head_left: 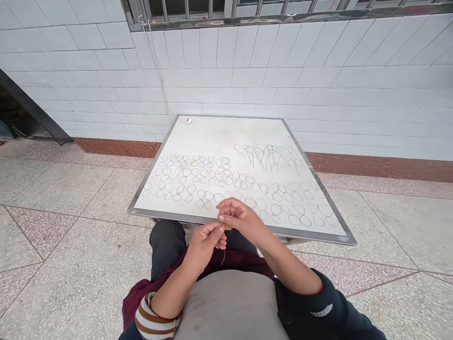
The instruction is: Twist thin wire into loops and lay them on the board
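Pinching a thin wire between the fingers, the left hand and right hand meet at the near edge of the white counter. The left is mostly closed, thumb against forefinger, and the wire's end hangs below it. The right has its thumb and forefinger close together, with a bit of wire curving up between its loosely bent fingers. The two hands touch, or very nearly do.

Beyond them, many wire loops lie in rows across the near and middle parts of the counter, plenty of them paired like figure eights. Farther back, right of centre, is a group of loops with long tails. A small red-and-white thing sits near the far left corner, close to the tiled wall.
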### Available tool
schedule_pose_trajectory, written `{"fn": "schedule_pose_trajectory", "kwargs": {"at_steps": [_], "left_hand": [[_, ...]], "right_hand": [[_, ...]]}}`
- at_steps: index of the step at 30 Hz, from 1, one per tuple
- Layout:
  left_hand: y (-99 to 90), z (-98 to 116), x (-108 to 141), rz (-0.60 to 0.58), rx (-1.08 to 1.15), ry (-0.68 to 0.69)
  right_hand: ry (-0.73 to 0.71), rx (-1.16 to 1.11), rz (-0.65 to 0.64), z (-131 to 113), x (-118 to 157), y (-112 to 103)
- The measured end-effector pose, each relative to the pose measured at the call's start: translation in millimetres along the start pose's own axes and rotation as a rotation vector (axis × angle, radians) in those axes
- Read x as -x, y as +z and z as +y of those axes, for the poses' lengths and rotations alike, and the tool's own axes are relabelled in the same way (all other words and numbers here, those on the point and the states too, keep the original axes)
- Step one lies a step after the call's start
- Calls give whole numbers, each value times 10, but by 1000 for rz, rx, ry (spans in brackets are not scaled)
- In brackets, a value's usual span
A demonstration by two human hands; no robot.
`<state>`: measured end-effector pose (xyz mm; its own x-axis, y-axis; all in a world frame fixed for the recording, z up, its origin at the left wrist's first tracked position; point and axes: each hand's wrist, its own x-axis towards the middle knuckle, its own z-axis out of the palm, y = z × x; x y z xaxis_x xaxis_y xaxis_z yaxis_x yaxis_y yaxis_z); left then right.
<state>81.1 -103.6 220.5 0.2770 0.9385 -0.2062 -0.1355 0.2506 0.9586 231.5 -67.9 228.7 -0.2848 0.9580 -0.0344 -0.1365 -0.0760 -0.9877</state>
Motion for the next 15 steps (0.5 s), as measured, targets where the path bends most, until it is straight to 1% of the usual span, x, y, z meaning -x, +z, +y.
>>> {"fn": "schedule_pose_trajectory", "kwargs": {"at_steps": [5,9,15], "left_hand": [[7,-25,4,-21,-15,-1],[-2,-60,22,-24,-28,10],[-17,-131,36,22,-59,-40]], "right_hand": [[-60,6,161,-28,-44,36],[-72,-37,227,-66,-73,37],[-89,-58,305,-75,-89,41]]}}
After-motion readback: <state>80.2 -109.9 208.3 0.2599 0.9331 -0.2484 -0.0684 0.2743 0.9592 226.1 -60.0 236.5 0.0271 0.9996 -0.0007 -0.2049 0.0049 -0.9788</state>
